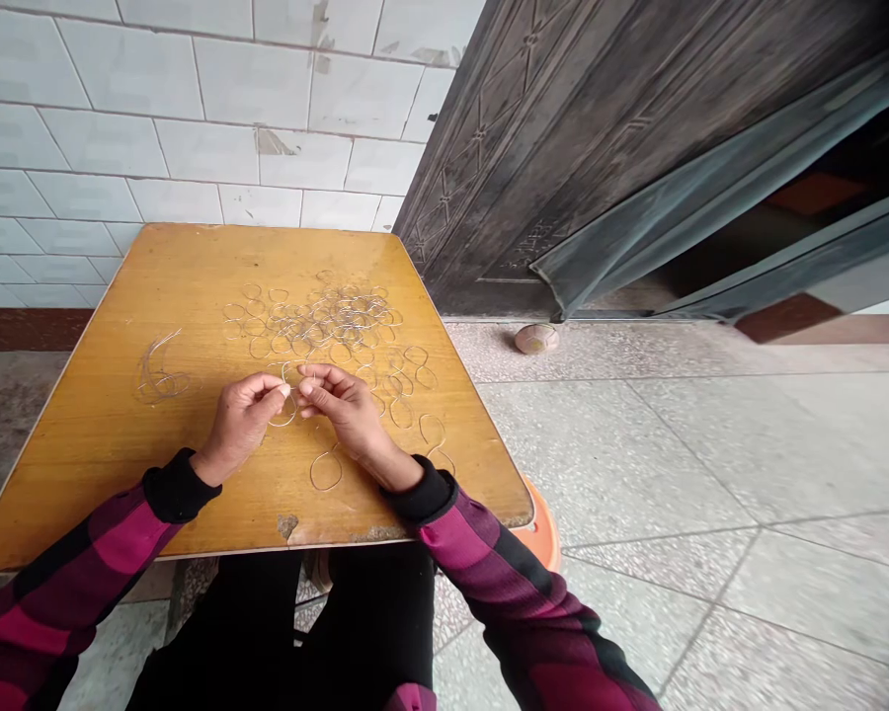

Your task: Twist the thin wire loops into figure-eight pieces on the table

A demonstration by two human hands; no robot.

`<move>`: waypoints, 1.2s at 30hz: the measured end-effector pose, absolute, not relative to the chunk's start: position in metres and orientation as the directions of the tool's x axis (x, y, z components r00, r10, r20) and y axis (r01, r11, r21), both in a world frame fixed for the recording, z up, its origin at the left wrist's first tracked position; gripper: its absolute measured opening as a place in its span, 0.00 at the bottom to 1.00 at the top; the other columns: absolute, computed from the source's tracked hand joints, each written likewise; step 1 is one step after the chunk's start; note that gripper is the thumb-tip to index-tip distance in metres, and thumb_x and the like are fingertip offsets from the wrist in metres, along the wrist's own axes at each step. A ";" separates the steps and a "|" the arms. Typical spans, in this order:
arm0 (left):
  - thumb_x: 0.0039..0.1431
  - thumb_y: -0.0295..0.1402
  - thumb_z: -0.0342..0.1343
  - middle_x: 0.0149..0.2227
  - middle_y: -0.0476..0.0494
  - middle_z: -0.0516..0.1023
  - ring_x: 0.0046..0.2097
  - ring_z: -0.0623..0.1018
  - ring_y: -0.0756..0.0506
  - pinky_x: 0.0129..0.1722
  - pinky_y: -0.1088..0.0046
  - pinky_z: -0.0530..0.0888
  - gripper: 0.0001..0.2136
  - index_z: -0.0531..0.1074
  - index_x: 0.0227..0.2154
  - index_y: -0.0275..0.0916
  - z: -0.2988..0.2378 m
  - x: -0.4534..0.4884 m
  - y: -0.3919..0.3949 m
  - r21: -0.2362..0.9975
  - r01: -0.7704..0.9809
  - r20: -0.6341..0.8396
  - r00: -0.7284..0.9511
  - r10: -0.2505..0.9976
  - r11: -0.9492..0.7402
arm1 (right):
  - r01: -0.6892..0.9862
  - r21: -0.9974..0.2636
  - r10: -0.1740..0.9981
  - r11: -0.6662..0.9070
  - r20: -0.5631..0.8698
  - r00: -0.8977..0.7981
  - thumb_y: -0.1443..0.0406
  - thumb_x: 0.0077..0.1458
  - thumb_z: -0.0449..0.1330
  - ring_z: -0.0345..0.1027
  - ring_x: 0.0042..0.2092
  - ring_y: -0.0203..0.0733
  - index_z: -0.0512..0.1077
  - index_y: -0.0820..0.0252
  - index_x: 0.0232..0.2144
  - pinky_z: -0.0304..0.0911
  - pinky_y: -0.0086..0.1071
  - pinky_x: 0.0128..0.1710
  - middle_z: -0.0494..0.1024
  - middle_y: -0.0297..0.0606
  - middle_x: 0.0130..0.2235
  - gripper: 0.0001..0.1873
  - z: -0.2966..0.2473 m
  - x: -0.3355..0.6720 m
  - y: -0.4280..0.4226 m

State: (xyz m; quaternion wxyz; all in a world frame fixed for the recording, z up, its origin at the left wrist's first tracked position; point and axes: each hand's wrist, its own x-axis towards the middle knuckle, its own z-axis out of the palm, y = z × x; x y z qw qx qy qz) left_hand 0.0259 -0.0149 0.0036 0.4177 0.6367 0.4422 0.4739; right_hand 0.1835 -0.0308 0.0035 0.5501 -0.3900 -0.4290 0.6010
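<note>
Over the front middle of the table, my left hand [243,417] pinches a thin bent wire loop [282,425] between thumb and fingertips. My right hand [347,403] is close beside it, thumb and fingers closed at the same wire; the fingers hide part of it. Beyond my hands lies a loose pile of wire loops [341,318], many shaped like a figure eight. A single loop [326,470] rests near my right wrist. To the left is a small bunch of longer curved wires [164,380].
The yellow wooden table [96,444] has a chipped front edge and stands against a white tiled wall [252,99]. A dark carved door [489,178] with a hanging curtain [637,207] is at the right. A roundish stone-like object [535,339] and an orange stool [542,523] are on the floor side.
</note>
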 end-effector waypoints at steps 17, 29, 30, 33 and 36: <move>0.51 0.34 0.53 0.18 0.54 0.63 0.22 0.60 0.53 0.23 0.75 0.59 0.08 0.69 0.19 0.38 0.015 0.030 -0.024 0.938 0.215 0.166 0.413 0.895 -0.273 | -0.105 -0.993 0.997 0.059 0.064 -0.042 0.55 0.52 0.62 0.56 0.19 0.26 0.74 0.60 0.26 0.54 0.24 0.19 0.66 0.26 0.18 0.14 0.003 0.192 -0.027; 0.50 0.34 0.53 0.17 0.55 0.61 0.21 0.59 0.53 0.23 0.75 0.58 0.09 0.67 0.17 0.38 0.014 0.029 -0.023 0.926 0.259 0.120 0.482 0.868 -0.273 | 0.204 -0.843 0.862 0.498 0.455 -0.223 0.58 0.56 0.62 0.68 0.31 0.34 0.77 0.58 0.28 0.63 0.31 0.35 0.76 0.34 0.28 0.10 0.011 0.205 -0.024; 0.50 0.34 0.53 0.17 0.55 0.61 0.21 0.59 0.53 0.23 0.75 0.58 0.09 0.67 0.17 0.38 0.014 0.029 -0.023 0.926 0.261 0.118 0.484 0.867 -0.272 | 0.204 -0.837 0.857 0.508 0.466 -0.220 0.58 0.56 0.62 0.68 0.31 0.34 0.77 0.58 0.28 0.64 0.31 0.35 0.76 0.34 0.28 0.11 0.011 0.205 -0.024; 0.50 0.34 0.53 0.17 0.55 0.60 0.21 0.58 0.53 0.23 0.74 0.57 0.10 0.66 0.17 0.38 0.012 0.030 -0.023 0.926 0.256 0.123 0.487 0.865 -0.276 | 0.197 -0.843 0.861 0.500 0.462 -0.212 0.56 0.56 0.62 0.68 0.31 0.34 0.77 0.57 0.28 0.64 0.31 0.35 0.76 0.35 0.28 0.12 0.008 0.203 -0.023; 0.51 0.35 0.53 0.17 0.55 0.60 0.22 0.58 0.53 0.23 0.74 0.57 0.10 0.66 0.18 0.38 0.010 0.030 -0.023 0.928 0.238 0.144 0.478 0.866 -0.285 | 0.157 -0.872 0.878 0.464 0.430 -0.209 0.55 0.55 0.62 0.68 0.31 0.34 0.77 0.58 0.28 0.64 0.31 0.34 0.76 0.34 0.28 0.13 0.005 0.201 -0.020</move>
